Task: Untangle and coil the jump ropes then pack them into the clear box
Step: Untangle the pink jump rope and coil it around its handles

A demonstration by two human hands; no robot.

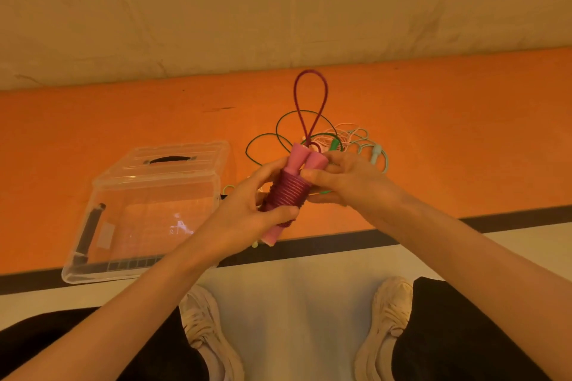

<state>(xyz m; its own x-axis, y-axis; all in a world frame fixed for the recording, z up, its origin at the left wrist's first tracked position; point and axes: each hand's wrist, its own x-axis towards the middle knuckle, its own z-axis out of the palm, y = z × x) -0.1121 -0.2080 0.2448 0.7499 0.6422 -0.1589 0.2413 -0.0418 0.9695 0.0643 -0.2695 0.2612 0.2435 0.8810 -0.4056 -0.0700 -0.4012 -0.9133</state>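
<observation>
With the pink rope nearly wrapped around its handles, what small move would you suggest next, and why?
Probably tuck the leftover dark pink rope loop under the coils. The left hand holds the pink-handled jump rope bundle, the right hand pinches its handle tops, and that loop pokes out loose. Afterwards it can go into the clear plastic box, which stands open beside it.

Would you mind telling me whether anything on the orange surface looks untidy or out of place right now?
Yes: behind the hands, the green rope and pale ropes lie in a tangled heap on the orange surface, still uncoiled. The clear box holds no rope.
</observation>
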